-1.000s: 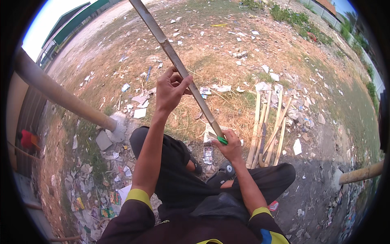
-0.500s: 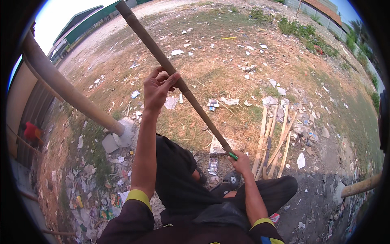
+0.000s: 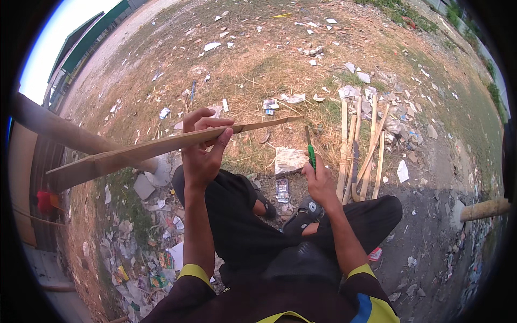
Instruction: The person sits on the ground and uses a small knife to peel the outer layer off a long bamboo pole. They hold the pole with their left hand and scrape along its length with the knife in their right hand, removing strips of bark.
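A long split bamboo strip (image 3: 134, 151) lies across my left hand (image 3: 202, 153), pinched between thumb and fingers near its middle. Its wide end reaches toward the lower left, close to the camera; the thin end points right. My right hand (image 3: 321, 182) grips a green utility knife (image 3: 312, 155), its blade up and just below the strip's thin end, apart from it. On the ground to the right lie several pale bamboo strips (image 3: 344, 145), with a dark, curved-handled tool (image 3: 354, 172) among them.
A pale rough block (image 3: 291, 160) sits in front of my feet. Thick bamboo posts stand at the left (image 3: 91, 134) and right (image 3: 484, 210), set in concrete footings. Scraps of paper and plastic litter the dry grass. A green-walled building (image 3: 89, 46) is far left.
The bamboo strip has swung from steep to nearly level, its wide end now at the left. My right hand has drawn the knife away from the strip and turned its blade upward.
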Available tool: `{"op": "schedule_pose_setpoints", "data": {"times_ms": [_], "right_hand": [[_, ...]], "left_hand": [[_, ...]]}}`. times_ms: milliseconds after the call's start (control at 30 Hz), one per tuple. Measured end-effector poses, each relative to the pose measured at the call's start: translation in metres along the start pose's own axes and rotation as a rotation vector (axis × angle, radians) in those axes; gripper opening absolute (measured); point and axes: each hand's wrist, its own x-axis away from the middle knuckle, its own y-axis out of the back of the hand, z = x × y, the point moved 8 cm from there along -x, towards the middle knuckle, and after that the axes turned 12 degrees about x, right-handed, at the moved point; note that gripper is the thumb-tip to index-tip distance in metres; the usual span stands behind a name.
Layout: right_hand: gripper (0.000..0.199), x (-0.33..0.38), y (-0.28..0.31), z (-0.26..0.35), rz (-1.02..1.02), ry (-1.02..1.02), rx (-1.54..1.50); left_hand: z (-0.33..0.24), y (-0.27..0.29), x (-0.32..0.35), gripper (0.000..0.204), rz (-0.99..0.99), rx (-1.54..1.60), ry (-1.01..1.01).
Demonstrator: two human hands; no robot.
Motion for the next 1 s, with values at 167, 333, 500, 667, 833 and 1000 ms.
{"op": "schedule_pose_setpoints", "data": {"times_ms": [167, 333, 500, 667, 833, 1000], "right_hand": [[0.031, 0.027, -0.013, 0.024, 0.171, 0.081, 0.091], [0.024, 0.034, -0.008, 0.032, 0.129, 0.137, 0.059], [0.019, 0.043, -0.005, 0.065, 0.08, 0.224, 0.16], [0.018, 0.049, -0.001, 0.083, 0.059, 0.235, 0.241], [0.019, 0.03, -0.008, 0.035, 0.124, 0.083, 0.409], [0.018, 0.041, 0.013, 0.043, 0.077, 0.12, 0.383]], "left_hand": [[0.02, -0.026, 0.05, 0.009, 0.096, -0.056, 0.016], [-0.014, -0.016, 0.061, 0.009, -0.076, 0.075, 0.145], [-0.011, -0.029, 0.068, 0.011, 0.039, -0.08, 0.108], [-0.022, -0.043, 0.075, 0.011, 0.046, -0.133, 0.037], [-0.028, -0.059, 0.073, 0.013, 0.115, -0.134, -0.049], [-0.03, -0.075, 0.074, 0.014, 0.208, -0.101, 0.036]]}}
